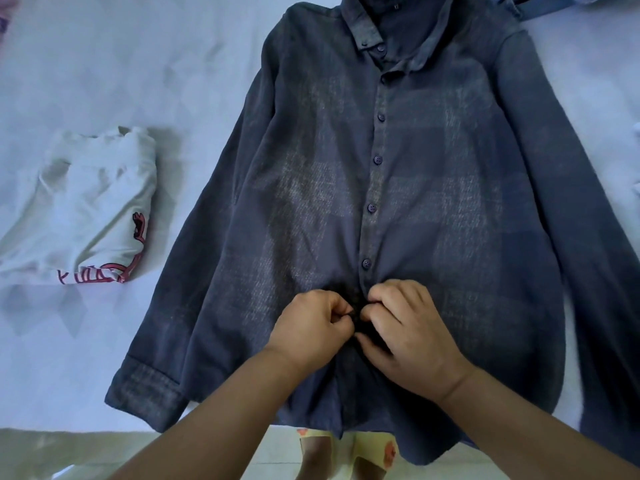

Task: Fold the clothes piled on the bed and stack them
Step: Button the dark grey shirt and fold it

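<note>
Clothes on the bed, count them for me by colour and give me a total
Dark blue: 1, the button-up shirt both hands are working on.
White: 1, the folded tee with red print.
Lighter blue: 1, a garment partly in view at the top edge.
Total: 3

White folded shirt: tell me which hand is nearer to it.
Left. The left hand pinches the dark shirt's placket, closer to the white folded shirt; the right hand sits farther right.
</note>
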Demonstrator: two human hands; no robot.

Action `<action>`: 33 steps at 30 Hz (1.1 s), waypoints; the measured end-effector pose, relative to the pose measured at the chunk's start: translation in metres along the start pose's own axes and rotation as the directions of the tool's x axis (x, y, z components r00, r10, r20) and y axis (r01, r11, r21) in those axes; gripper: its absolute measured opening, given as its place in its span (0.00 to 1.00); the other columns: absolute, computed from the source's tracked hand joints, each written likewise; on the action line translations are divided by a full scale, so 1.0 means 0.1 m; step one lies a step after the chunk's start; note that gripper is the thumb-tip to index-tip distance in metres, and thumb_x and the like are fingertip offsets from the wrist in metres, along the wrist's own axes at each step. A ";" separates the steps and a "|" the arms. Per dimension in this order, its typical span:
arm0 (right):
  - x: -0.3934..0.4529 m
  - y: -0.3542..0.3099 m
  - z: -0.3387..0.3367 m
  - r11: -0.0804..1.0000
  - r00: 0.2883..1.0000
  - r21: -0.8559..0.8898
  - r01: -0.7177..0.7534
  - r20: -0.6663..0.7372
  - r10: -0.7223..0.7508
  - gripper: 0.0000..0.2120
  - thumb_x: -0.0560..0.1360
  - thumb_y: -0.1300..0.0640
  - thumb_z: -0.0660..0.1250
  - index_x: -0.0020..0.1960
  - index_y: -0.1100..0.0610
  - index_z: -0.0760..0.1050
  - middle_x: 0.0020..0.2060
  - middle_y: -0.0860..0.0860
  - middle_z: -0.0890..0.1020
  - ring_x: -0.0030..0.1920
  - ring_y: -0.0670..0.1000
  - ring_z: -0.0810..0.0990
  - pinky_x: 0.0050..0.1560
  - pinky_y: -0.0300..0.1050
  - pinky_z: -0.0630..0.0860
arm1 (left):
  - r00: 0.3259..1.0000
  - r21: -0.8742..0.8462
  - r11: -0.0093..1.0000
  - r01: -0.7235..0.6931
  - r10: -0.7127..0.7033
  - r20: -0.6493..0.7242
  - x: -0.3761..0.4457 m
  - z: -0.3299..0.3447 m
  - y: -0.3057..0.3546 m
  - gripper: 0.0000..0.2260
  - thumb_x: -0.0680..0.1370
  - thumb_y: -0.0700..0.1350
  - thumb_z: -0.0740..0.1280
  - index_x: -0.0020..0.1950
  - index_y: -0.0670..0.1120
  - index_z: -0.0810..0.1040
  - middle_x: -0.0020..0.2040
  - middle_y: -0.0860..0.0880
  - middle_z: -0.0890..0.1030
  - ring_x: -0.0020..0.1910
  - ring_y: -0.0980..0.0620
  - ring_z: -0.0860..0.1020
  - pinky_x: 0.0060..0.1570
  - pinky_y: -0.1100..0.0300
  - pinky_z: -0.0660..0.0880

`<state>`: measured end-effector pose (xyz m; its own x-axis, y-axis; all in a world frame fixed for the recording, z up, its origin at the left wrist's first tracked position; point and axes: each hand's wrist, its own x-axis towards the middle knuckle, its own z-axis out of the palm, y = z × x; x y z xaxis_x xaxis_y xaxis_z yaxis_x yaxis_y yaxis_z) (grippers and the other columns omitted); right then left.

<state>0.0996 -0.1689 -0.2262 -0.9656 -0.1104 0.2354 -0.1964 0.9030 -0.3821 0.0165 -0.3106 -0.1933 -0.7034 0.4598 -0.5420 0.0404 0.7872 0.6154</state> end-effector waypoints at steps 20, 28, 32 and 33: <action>-0.19 -0.46 -0.14 0.912 0.906 -0.028 -0.410 0.105 0.410 0.17 0.73 0.47 0.58 0.53 0.55 0.77 0.52 0.52 0.77 0.52 0.54 0.76 0.52 0.51 0.71 | 0.782 0.069 0.961 0.267 -0.174 -0.598 -0.59 -0.30 -0.68 0.20 0.76 0.44 0.68 0.67 0.45 0.72 0.71 0.43 0.67 0.70 0.42 0.63 0.69 0.43 0.58; -0.87 -0.30 -0.45 0.280 0.295 -0.142 -0.949 -0.094 0.951 0.30 0.71 0.52 0.72 0.67 0.66 0.68 0.65 0.66 0.70 0.63 0.68 0.67 0.60 0.68 0.63 | 0.818 -0.026 0.905 0.424 -0.395 -0.418 -0.73 -0.54 -0.64 0.14 0.78 0.47 0.65 0.63 0.45 0.75 0.59 0.44 0.78 0.55 0.42 0.77 0.51 0.52 0.73; -0.80 -0.23 -0.52 0.096 0.097 -0.024 -0.995 -0.039 0.995 0.36 0.70 0.52 0.73 0.70 0.64 0.62 0.61 0.68 0.72 0.62 0.69 0.67 0.61 0.64 0.62 | 0.827 -0.033 0.912 0.409 -0.385 -0.409 -0.72 -0.51 -0.64 0.10 0.74 0.49 0.69 0.34 0.49 0.75 0.42 0.45 0.79 0.41 0.45 0.77 0.44 0.51 0.78; -0.78 -0.20 -0.54 0.047 0.047 0.020 -0.999 -0.013 0.999 0.34 0.70 0.53 0.73 0.69 0.63 0.63 0.60 0.68 0.74 0.62 0.69 0.67 0.62 0.63 0.62 | 0.819 -0.042 0.917 0.396 -0.373 -0.436 -0.73 -0.50 -0.63 0.13 0.73 0.48 0.70 0.30 0.49 0.72 0.40 0.44 0.78 0.40 0.45 0.76 0.43 0.50 0.77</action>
<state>0.1876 -0.1554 -0.1884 -0.2392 0.9020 -0.3594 0.9516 0.1443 -0.2712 0.0294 -0.4146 -0.1640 -0.9005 -0.0965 -0.4241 -0.2712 0.8868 0.3741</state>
